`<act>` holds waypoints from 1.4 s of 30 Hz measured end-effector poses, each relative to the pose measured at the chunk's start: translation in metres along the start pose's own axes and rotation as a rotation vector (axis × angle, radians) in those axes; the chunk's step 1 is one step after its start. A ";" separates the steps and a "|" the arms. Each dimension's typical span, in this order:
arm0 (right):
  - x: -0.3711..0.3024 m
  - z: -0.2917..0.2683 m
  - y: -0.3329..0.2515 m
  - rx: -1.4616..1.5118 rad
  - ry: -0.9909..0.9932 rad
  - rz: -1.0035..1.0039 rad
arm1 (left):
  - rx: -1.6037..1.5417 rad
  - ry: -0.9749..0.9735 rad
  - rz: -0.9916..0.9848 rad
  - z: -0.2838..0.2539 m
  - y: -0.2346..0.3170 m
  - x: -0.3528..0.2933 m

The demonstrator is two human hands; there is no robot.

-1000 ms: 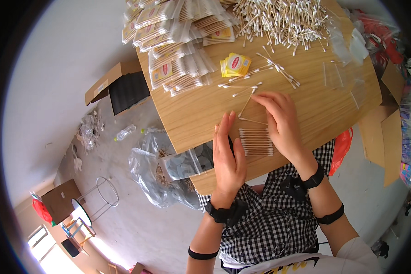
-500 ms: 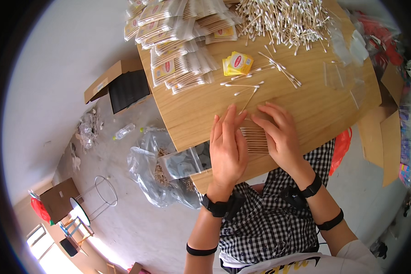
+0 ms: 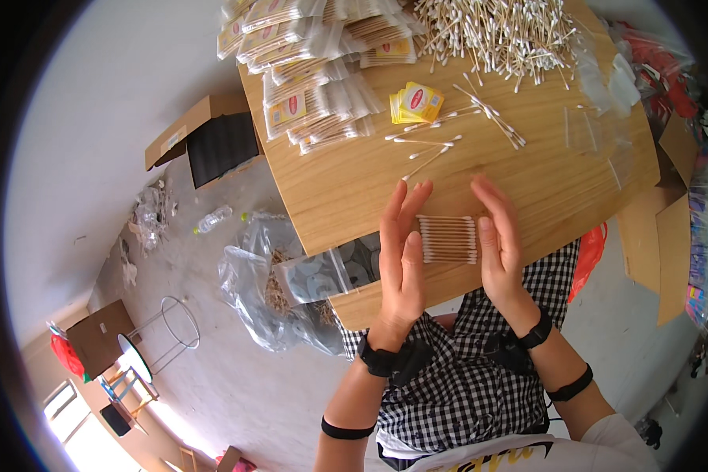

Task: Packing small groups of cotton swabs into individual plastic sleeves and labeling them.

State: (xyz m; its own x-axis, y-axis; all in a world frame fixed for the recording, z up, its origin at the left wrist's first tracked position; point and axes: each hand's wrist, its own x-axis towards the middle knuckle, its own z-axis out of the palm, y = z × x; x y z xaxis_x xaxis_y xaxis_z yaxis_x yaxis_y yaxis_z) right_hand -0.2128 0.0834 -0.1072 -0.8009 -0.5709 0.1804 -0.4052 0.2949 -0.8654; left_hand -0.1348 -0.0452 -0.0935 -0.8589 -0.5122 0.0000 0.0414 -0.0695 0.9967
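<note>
A row of cotton swabs lies side by side on the wooden table, near its front edge. Their white tips point left and right, toward my palms. My left hand stands on edge at the row's left end, fingers stretched out. On the other end, my right hand is likewise upright with fingers extended and the thumb close to the tips. Neither hand grips anything. A few loose swabs lie just beyond my fingers, and a small stack of yellow cards rests behind them.
Filled swab packets are piled at the far left of the table. A big heap of loose swabs covers the far right. Clear plastic bags lie at the right edge. Below the left edge hangs a plastic sack.
My hands have drawn apart and turned upright, uncovering the row of swabs between them. One loose swab near my left fingertips has shifted a little.
</note>
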 end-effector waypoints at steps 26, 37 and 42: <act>0.020 0.035 -0.014 -0.558 -0.088 -0.112 | -0.331 0.492 -0.034 0.043 -0.007 -0.042; 0.017 0.045 -0.010 -0.722 -0.177 -0.245 | -0.369 0.462 0.015 0.041 -0.010 -0.040; 0.019 0.043 -0.005 -0.720 -0.205 -0.256 | -0.417 0.547 0.029 0.021 -0.006 -0.041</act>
State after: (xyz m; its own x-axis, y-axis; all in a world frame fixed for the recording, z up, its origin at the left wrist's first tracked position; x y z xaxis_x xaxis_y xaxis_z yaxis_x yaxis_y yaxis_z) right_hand -0.2068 0.0385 -0.1198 -0.5752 -0.7974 0.1826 -0.8078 0.5185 -0.2803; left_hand -0.1106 -0.0059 -0.0982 -0.4774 -0.8699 -0.1240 0.3473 -0.3164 0.8827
